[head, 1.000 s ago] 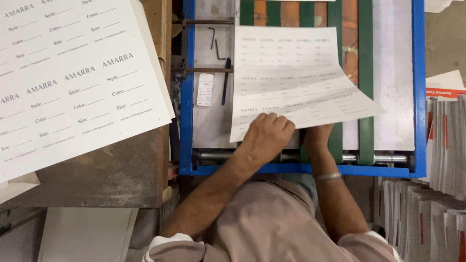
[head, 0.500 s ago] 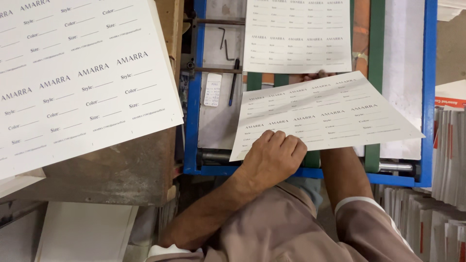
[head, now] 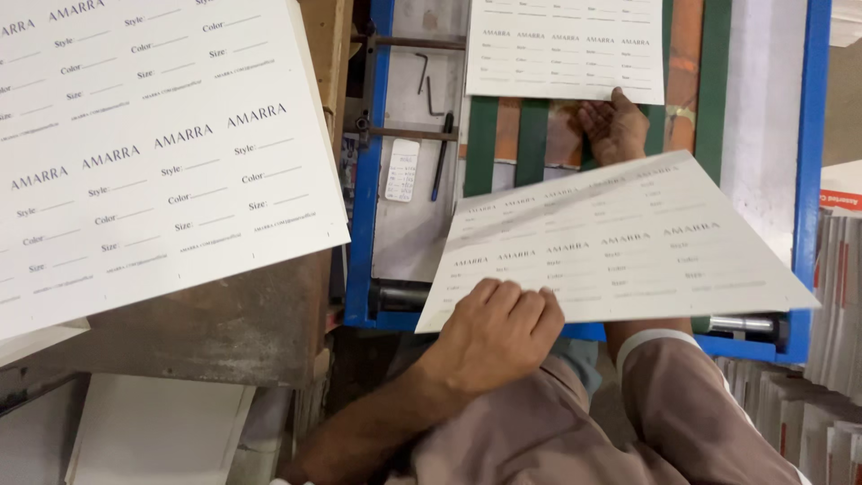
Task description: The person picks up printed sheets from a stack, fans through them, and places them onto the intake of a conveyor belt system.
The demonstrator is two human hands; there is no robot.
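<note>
My left hand [head: 496, 330] grips the near edge of a white printed label sheet [head: 620, 247] and holds it lifted and tilted over the blue-framed machine bed [head: 364, 180]. My right arm passes under that sheet. Beyond it, my right hand [head: 615, 126] shows with loosely spread fingers, its fingertips touching the lower edge of a second printed sheet [head: 566, 45] that lies flat on the green and orange belts [head: 503, 135] at the far end of the bed.
A tall stack of the same printed sheets [head: 153, 153] sits at the left on a worn brown table [head: 224, 332]. Hex keys and a small white tag [head: 401, 169] lie on the grey plate. Stacked cards [head: 835, 296] stand at the right edge.
The sheet in my left hand has come up off the bed and swung toward me and to the right. A second sheet has appeared on the belts, and my right hand has reached forward to it.
</note>
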